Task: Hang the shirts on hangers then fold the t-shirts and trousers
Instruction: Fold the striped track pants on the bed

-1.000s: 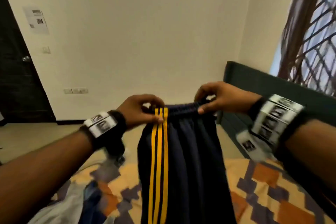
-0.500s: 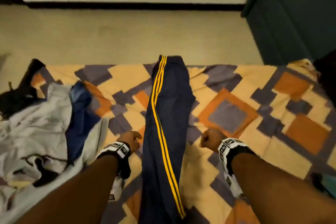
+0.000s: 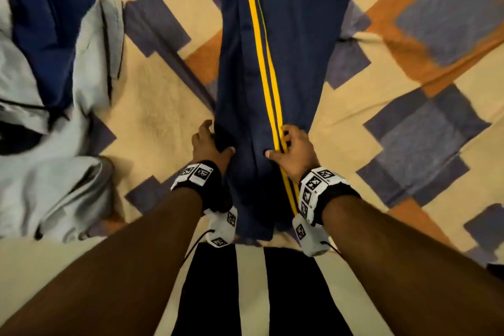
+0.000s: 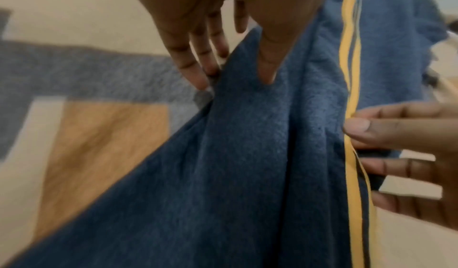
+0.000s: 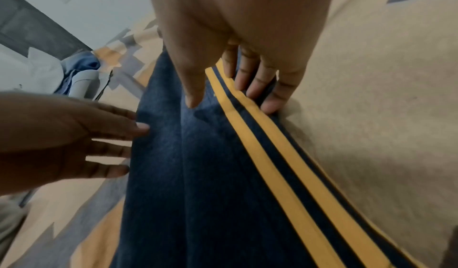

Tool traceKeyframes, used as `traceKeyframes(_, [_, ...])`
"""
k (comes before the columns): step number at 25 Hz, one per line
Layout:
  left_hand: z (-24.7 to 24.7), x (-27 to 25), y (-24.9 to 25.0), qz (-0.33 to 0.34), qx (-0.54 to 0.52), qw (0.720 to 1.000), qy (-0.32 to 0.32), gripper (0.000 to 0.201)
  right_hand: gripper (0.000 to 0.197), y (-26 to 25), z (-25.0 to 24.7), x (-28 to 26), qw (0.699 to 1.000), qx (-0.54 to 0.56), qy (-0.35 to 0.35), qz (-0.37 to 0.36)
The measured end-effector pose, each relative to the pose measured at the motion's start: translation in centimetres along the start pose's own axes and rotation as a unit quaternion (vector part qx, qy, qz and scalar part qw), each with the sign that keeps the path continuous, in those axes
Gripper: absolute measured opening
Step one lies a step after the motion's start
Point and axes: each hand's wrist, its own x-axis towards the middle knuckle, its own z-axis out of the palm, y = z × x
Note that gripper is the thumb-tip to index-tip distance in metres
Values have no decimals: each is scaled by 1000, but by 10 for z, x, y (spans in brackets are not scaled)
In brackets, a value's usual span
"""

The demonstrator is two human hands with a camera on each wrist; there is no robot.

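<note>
With the navy track trousers (image 3: 275, 68) laid lengthwise on the patterned bedspread (image 3: 152, 123), the left hand (image 3: 210, 144) and right hand (image 3: 293, 148) pinch opposite edges, seemingly mid-fold; next likely lifting this section toward the far end.

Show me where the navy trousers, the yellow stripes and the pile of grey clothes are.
navy trousers (image 3: 297, 35), head view, on the plain navy cloth right of the stripes.
yellow stripes (image 5: 277, 164), right wrist view, on the nearer yellow band, midway along.
pile of grey clothes (image 3: 49, 185), head view, on the pale grey cloth at the left.
</note>
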Motion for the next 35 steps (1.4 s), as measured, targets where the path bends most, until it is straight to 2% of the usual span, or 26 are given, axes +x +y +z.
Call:
traceKeyframes(2, [7,-3,-29,-23,-106,993,-50,50,48,11,11,-1,1000,-27,0,10])
traceKeyframes(4, [12,-9,-43,-20,-120,988,-89,32,37,23,15,-8,996,-75,38,-2])
traceKeyframes(6, [13,-17,-52,-6,-144,985,-97,29,47,33,20,-19,993,-74,88,-17])
traceKeyframes(8, [12,-23,-64,10,-177,978,-111,32,58,31,24,-32,996,-14,85,11])
traceKeyframes(11, [9,-31,-96,7,-150,979,-140,39,55,23,28,-53,994,26,104,29])
traceKeyframes(15, [0,-36,-119,59,-75,976,-196,29,64,-3,29,-101,989,-60,135,-30])
traceKeyframes(17, [-2,-42,-125,60,-84,971,-214,23,70,-22,49,-127,992,-12,108,-63])
traceKeyframes(19, [0,-46,-131,49,-119,970,-206,10,71,-28,81,-141,995,61,9,-73])
traceKeyframes(20, [1,-48,-133,27,-150,969,-195,4,63,-22,98,-143,995,67,-37,-69])
traceKeyframes(21, [2,-49,-137,-4,-186,966,-179,9,46,-11,111,-140,996,42,-49,-58])
traceKeyframes(23, [3,-48,-144,-47,-234,958,-158,18,16,17,124,-130,998,-29,11,-51])
traceKeyframes(24, [5,-47,-148,-48,-235,959,-149,20,13,32,124,-124,997,-37,58,-34])
traceKeyframes(26, [13,-47,-157,-22,-238,960,-145,22,14,59,118,-113,990,-9,134,35])
traceKeyframes(28, [22,-49,-162,7,-225,961,-161,24,32,76,114,-108,976,69,177,108])
traceKeyframes(30, [25,-53,-164,21,-186,971,-151,26,53,82,119,-104,958,183,168,145])
traceKeyframes(32, [21,-58,-161,38,-175,974,-136,31,58,84,126,-101,951,234,134,152])
traceKeyframes(35, [15,-78,-155,51,-172,977,-119,38,27,77,120,-114,962,215,108,126])
